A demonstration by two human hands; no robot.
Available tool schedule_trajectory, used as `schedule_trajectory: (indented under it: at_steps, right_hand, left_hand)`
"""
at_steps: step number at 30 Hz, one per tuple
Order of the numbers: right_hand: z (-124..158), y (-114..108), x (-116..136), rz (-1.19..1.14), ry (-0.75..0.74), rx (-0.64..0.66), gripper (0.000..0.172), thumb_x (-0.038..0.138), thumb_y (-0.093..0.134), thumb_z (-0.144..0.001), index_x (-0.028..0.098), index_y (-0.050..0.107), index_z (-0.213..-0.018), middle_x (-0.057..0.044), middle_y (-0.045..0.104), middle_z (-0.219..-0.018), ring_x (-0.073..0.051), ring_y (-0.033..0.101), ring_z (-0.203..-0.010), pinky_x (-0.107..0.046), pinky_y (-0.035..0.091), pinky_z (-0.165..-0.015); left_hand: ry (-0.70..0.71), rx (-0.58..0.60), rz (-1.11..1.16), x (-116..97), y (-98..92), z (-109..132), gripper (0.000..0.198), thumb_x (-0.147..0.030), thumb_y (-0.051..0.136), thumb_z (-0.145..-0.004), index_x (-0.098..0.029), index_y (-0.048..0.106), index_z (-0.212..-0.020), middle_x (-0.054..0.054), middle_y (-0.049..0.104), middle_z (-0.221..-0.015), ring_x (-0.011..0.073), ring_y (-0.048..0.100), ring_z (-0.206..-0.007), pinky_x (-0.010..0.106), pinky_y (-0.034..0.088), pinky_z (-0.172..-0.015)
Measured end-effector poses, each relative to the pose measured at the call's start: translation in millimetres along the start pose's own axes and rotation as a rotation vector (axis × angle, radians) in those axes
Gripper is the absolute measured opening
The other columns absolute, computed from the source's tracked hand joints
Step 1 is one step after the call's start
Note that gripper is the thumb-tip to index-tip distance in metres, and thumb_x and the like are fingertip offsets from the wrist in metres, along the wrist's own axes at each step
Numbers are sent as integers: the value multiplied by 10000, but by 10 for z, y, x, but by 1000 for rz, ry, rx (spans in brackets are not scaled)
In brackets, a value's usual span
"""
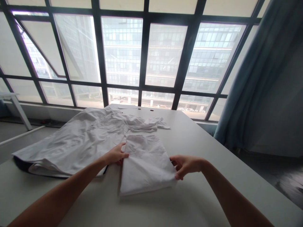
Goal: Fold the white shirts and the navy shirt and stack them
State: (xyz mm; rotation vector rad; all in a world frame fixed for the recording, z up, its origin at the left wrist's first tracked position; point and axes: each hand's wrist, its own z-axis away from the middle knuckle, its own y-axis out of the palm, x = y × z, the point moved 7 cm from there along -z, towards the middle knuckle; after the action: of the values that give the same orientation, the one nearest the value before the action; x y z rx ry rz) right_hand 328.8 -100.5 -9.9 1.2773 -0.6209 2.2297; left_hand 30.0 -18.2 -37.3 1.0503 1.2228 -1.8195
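Observation:
A folded white cloth garment [146,164], packed into a flat rectangle, is in front of me at the table's near middle. My left hand [115,154] grips its left edge, thumb on top and fingers underneath. At the right edge my right hand [186,165] pinches the cloth near the lower corner, some fingers hidden beneath it. Left of the folded piece spreads a larger white garment [94,138], wrinkled and loosely laid out, with something dark showing under its near edge. Its bunched part [144,123] reaches behind the folded piece.
Both garments are on a white table [203,142] with two dark round holes near its far end. Behind stands a wall of dark-framed windows [123,53], one pane tilted. A blue-grey curtain [248,78] hangs at right. Another white table's leg [21,112] shows at left.

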Motion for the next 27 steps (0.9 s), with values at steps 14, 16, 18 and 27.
schedule_trajectory:
  at_steps: [14,16,18,27]
  right_hand:
    - [-211,232,66,-128,-91,26,933,231,919,-534,162,475,-1352,-96,634,-1091,-136,648,-740,-193,530,-566]
    - [-291,273,106,-132,-180,-17,938,243,919,-527,173,477,-1352,-89,618,-1119,-144,641,-793,-190,528,-599]
    - [-350,325,152,-130,-280,-39,938,257,919,-523,187,481,-1349,-77,603,-1144,-167,632,-890,-207,538,-690]
    - [-290,344,86,92,-108,-37,876,374,905,-551,137,484,-1282,31,621,-740,-84,555,-524,-156,444,-434]
  left_hand:
    - [249,-354,-305,-27,-281,-162,669,-296,628,-781,-41,462,-1377,-6,599,-669,199,603,-669,276,446,-673]
    - [258,-396,-309,-23,-306,-182,646,-287,615,-791,-45,465,-1371,-4,604,-667,208,612,-687,285,442,-701]
    - [261,-424,-312,-25,-324,-189,618,-278,595,-809,-58,463,-1372,-8,601,-662,207,612,-683,284,439,-705]
    - [259,-436,-351,-58,-345,-167,581,-267,582,-826,-78,473,-1365,4,616,-682,219,628,-708,285,442,-727]
